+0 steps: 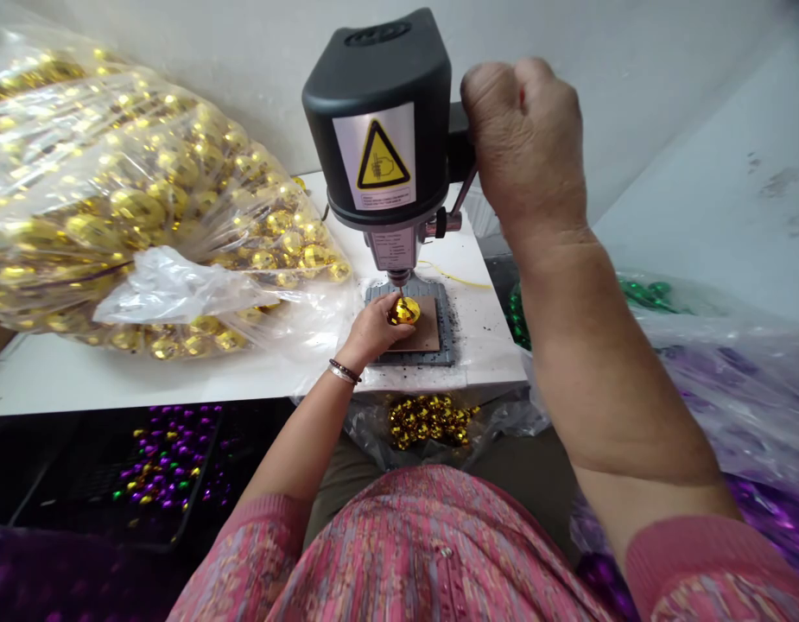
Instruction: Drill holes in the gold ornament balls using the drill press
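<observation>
A bench drill press [386,95] with a black motor housing and a yellow warning label stands on the white table. My right hand [529,138] is closed around its black lever at the upper right of the housing. Under the chuck [399,275], my left hand [377,330] pinches a shiny gold faceted ball [408,311] between thumb and fingers. The ball rests on a brown board [428,328] laid over the grey drill base [447,333]. The bit points down at the top of the ball; whether it has entered cannot be made out.
A big clear bag of gold balls [146,199] fills the table's left side. Dark specks lie around the base. In front of my lap hangs a plastic bag with gold balls [431,421]. Purple balls [179,441] sit in a dark tray below left; bags of green and purple items [716,363] are at right.
</observation>
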`<action>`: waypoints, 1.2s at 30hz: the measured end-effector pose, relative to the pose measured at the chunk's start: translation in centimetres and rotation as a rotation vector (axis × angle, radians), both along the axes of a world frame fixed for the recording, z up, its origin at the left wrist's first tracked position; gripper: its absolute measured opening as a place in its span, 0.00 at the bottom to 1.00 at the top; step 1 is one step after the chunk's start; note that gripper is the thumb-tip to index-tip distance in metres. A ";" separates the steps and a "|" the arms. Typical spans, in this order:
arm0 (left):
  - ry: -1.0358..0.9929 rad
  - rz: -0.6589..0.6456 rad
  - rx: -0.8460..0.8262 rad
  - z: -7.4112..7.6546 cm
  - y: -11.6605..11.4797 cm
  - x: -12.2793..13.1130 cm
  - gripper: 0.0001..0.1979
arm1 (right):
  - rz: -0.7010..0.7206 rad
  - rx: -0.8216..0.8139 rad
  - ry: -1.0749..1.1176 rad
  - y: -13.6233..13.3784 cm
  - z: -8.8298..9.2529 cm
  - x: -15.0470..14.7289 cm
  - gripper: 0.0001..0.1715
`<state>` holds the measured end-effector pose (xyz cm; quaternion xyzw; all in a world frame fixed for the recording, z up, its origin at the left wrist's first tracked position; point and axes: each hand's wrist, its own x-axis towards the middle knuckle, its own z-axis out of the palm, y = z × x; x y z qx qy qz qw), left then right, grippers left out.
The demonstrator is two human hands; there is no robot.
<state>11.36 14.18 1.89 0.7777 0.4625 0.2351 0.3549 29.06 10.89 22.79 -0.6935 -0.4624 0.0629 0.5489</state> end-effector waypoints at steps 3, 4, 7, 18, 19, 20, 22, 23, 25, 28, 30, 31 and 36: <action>-0.041 0.003 -0.068 -0.5 0.2 -0.1 0.37 | 0.015 0.012 0.014 0.0 -0.2 0.1 0.24; -0.042 0.006 -0.083 -0.5 0.2 -0.1 0.37 | 0.024 0.027 0.017 0.0 -0.2 0.2 0.24; -0.023 0.019 -0.104 -0.2 -0.1 -0.1 0.38 | 0.060 0.082 0.013 -0.4 -0.6 0.2 0.25; -0.067 0.018 -0.088 -0.9 -0.1 -0.1 0.38 | 0.087 0.163 -0.325 -6.9 -7.7 -0.4 0.09; -0.066 0.014 -0.086 -0.9 -0.2 -0.1 0.38 | 0.067 0.158 -0.339 -7.1 -8.4 -0.5 0.08; -0.066 0.008 -0.086 -0.8 -0.2 -0.1 0.38 | 0.052 0.161 -0.350 -7.2 -9.0 -0.5 0.08; -0.070 -0.004 -0.090 -0.6 -0.2 -0.1 0.37 | 0.031 0.194 -0.371 -7.1 -9.9 -0.5 0.09; -0.075 -0.007 -0.094 -0.5 -0.3 -0.1 0.36 | 0.026 0.220 -0.386 -7.1 -10.2 -0.5 0.09; -0.087 -0.007 -0.098 -0.4 -0.4 -0.1 0.35 | 0.024 0.290 -0.425 -6.9 -10.8 -0.4 0.09; -0.103 0.003 -0.098 -0.6 -0.4 0.0 0.35 | 0.022 0.383 -0.480 -6.7 -11.6 -0.3 0.08; -0.110 0.005 -0.096 -0.9 -0.4 0.0 0.36 | 0.012 0.417 -0.502 -6.6 -12.2 -0.3 0.08; -0.109 0.005 -0.093 -1.0 -0.4 0.0 0.36 | 0.007 0.431 -0.512 -6.5 -12.5 -0.3 0.08; -0.065 -0.006 -0.082 -1.2 -0.3 0.0 0.37 | -0.009 0.511 -0.521 -6.2 -13.5 -0.5 0.07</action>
